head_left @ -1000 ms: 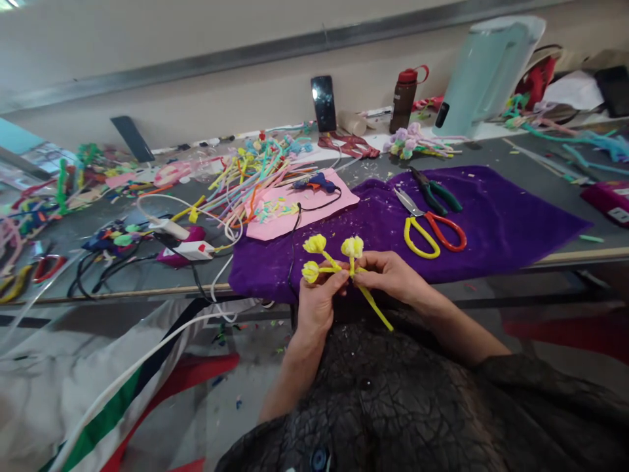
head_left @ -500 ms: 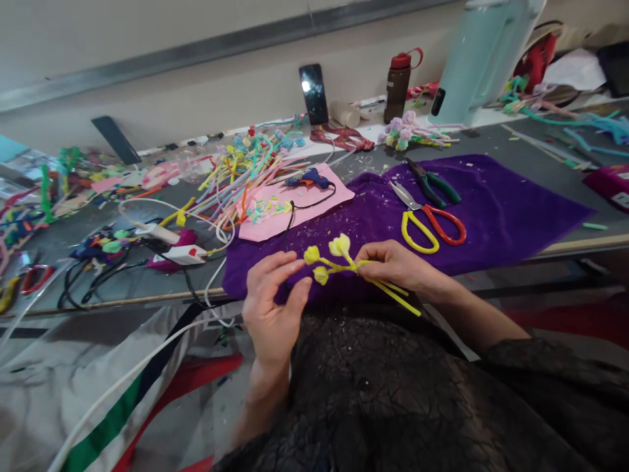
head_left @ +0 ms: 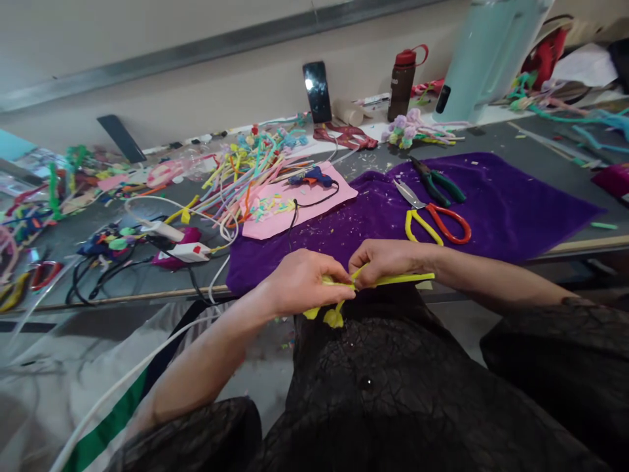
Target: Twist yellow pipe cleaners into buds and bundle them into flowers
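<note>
Both my hands are closed on a small bunch of yellow pipe-cleaner flowers [head_left: 334, 318] over the front edge of the table. My left hand [head_left: 309, 282] wraps over the flower end, and two yellow heads hang out below its fingers. Some of the bunch is hidden under that hand. With thumb and fingers, my right hand [head_left: 376, 263] pinches the stems close to my left fingertips. The yellow stem ends [head_left: 413, 278] stick out to the right beneath my right wrist. Behind the hands lies a purple cloth [head_left: 501, 203].
Scissors [head_left: 417, 206] with yellow and red handles and green-handled pliers [head_left: 442, 183] lie on the cloth. A blue glue gun [head_left: 314, 177] rests on a pink sheet [head_left: 314, 206]. Pipe cleaners [head_left: 250, 177], cables and a power strip [head_left: 184, 254] spread leftward. A phone [head_left: 317, 92] and bottle [head_left: 401, 85] stand behind.
My left hand, open beside the flower heads before, has closed over them. The heads now point down, and the stems lie nearly level. My right hand keeps its pinch.
</note>
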`<state>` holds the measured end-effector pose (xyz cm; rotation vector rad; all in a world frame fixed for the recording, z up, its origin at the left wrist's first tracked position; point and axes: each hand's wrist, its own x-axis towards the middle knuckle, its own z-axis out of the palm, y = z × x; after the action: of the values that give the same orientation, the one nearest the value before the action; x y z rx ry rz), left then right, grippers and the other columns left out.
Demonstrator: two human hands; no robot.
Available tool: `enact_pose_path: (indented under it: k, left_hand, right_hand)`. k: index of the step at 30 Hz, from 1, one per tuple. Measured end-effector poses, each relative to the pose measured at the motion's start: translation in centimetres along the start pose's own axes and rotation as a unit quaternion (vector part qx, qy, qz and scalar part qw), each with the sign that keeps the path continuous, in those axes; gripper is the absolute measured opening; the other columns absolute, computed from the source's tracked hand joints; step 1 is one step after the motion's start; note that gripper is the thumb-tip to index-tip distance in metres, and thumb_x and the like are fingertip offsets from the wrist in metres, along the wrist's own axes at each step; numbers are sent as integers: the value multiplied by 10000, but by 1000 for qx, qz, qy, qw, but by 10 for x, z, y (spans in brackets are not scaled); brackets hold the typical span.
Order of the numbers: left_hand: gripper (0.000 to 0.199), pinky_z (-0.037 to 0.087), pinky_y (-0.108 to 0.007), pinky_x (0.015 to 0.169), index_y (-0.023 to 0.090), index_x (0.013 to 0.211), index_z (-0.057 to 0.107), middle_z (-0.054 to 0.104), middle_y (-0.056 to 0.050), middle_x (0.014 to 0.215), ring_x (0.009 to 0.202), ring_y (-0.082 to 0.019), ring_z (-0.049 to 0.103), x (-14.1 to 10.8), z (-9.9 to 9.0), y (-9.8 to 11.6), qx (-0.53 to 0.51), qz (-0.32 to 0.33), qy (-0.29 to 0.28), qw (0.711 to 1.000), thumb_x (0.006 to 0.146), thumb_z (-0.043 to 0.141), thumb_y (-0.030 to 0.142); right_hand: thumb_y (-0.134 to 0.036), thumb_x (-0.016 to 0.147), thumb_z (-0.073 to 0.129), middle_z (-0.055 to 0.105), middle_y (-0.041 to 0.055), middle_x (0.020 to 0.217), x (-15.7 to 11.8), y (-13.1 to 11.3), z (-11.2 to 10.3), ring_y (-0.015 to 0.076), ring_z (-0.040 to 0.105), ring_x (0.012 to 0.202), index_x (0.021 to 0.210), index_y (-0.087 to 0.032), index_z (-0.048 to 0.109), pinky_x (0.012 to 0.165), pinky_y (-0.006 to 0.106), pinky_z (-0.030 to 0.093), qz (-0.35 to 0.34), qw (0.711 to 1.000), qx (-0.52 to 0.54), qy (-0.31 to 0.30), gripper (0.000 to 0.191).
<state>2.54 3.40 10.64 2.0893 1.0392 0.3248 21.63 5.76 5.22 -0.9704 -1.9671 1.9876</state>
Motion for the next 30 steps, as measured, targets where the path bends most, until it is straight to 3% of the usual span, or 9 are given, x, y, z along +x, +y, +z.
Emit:
enact_pose_path:
  k: [4, 7, 10, 12, 15, 18, 23, 30]
  left_hand:
    - [57, 313, -221, 494, 272, 580, 723, 671, 6, 568, 527, -142, 559, 8, 7, -3, 132, -2, -9, 991, 605, 677, 250]
    - [51, 281, -226, 474, 253, 560, 713, 657, 2, 546, 506, -139, 543, 7, 11, -8, 146, -9, 2, 989, 602, 684, 253]
    - [86, 298, -216, 459, 237, 589, 714, 624, 12, 513, 484, -124, 523, 5, 10, -17, 62, -32, 0, 998, 649, 653, 250]
    - [94, 321, -209, 451, 222, 608, 715, 615, 10, 512, 469, -113, 508, 3, 9, -23, -43, -56, 11, 997, 664, 649, 259]
    - [79, 328, -202, 429, 197, 618, 711, 630, -6, 531, 439, -96, 491, 2, 7, -30, -203, -90, 48, 974, 650, 676, 261]
    - [69, 331, -195, 426, 185, 602, 699, 644, -21, 547, 446, -92, 500, 2, 9, -32, -287, -96, 92, 949, 631, 700, 247]
    - [84, 377, -202, 498, 166, 620, 695, 631, -5, 556, 497, -85, 506, 6, 15, -30, -285, -86, 125, 947, 647, 689, 245]
    - [139, 366, -216, 541, 138, 700, 692, 612, 8, 604, 554, -90, 486, 3, 20, -33, -215, -72, 143, 963, 692, 662, 273]
  right_hand:
    - [-175, 626, 596, 471, -71, 449, 9, 6, 6, 47, 344, 410, 559, -157, 593, 418, 198, 229, 19, 999, 29, -5, 70]
    - [-165, 623, 609, 491, -69, 445, 11, 8, 7, 48, 371, 401, 562, -157, 599, 409, 191, 250, 24, 998, 55, 3, 62]
    - [-251, 674, 628, 552, -41, 476, 8, 6, 0, 53, 407, 388, 607, -148, 627, 387, 185, 265, 8, 997, 76, -7, 123]
    - [-374, 737, 583, 604, 6, 518, 5, 5, -7, 64, 437, 373, 653, -131, 651, 355, 188, 254, -4, 993, 120, -6, 266]
    - [-460, 795, 476, 638, 44, 562, 1, 10, -11, 71, 453, 356, 692, -122, 660, 323, 188, 233, -45, 967, 237, 76, 398]
    - [-385, 780, 536, 653, 26, 618, -3, 18, -1, 67, 490, 404, 746, -140, 654, 349, 173, 271, -103, 943, 262, 175, 274]
    - [-298, 702, 667, 621, -14, 610, -1, 23, 29, 58, 497, 475, 753, -139, 651, 426, 165, 330, -139, 958, 147, 203, 168]
    - [-348, 676, 700, 551, -38, 517, 13, 25, 39, 61, 472, 435, 641, -130, 608, 438, 184, 361, -149, 948, 156, 235, 239]
